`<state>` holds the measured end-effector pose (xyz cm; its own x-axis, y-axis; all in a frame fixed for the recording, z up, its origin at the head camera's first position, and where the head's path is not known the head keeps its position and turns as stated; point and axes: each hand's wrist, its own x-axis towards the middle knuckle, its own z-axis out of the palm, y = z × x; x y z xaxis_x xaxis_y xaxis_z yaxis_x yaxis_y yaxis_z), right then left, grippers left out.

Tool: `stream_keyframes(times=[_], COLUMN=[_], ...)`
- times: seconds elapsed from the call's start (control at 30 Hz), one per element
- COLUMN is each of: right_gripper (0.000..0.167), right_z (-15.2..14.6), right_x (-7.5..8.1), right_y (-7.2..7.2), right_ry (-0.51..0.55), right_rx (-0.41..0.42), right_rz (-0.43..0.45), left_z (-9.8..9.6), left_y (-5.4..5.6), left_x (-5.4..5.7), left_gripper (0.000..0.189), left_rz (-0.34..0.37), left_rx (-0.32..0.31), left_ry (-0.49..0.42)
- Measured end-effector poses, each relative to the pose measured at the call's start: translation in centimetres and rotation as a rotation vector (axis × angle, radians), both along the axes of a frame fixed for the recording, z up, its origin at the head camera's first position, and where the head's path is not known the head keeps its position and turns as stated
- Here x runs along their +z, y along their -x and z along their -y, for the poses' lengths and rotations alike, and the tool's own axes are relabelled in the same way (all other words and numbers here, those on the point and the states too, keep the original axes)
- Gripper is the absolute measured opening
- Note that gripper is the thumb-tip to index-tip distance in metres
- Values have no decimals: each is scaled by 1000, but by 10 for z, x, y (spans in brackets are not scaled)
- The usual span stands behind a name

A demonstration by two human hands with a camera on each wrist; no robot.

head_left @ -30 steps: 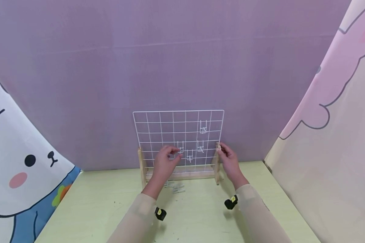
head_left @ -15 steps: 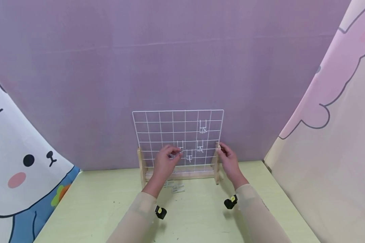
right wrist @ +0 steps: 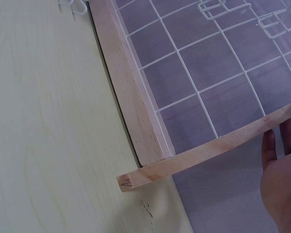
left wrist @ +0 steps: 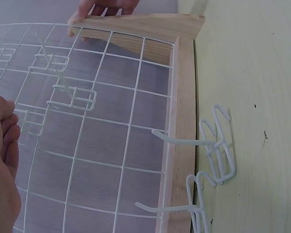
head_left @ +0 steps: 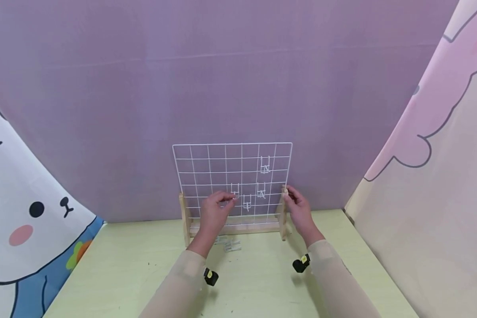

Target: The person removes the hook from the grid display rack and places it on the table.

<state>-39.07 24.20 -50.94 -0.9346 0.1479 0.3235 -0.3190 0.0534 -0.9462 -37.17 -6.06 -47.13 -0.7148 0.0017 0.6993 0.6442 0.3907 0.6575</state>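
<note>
Leaving two loose hooks (head_left: pixel 232 246) on the tabletop (head_left: pixel 254 282), pinching at the leftmost hung hook (head_left: pixel 235 191) with the left hand (head_left: pixel 216 210), with thumb and fingertip nearer together than a second ago, apparently closed on the prong, though largely hidden. Gripping the wooden post (head_left: pixel 283 225) with the right hand (head_left: pixel 300 211), with fingers curled behind it and no visible shift there. Suggesting a reach turned into a hold, with three other hooks (head_left: pixel 261 191) also hanging on the wire grid (head_left: pixel 225 171) before the purple backdrop (head_left: pixel 230 79).
</note>
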Motion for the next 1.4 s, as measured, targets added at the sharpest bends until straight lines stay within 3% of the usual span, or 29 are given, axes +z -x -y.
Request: stream_keyframes(times=[0.5,0.7,0.93,1.4], right_gripper=[45,43,45,44], right_z=[0,0,-1,-1], right_x=[0,0,-1,-1], right_y=[-1,0,1,0], right_ry=[-11,4,-9,-2], right_rx=[0,2,8,9], right_rz=[-7,-14,-6,0], left_z=[1,3,6,8], left_y=[-1,-2,-2,-15], left_x=[4,9,17,27], left_gripper=[12,12,10,10], left_rz=[15,3,37,84], left_rx=[24,14,18,-4], left_ry=[-35,-67,-94,-99])
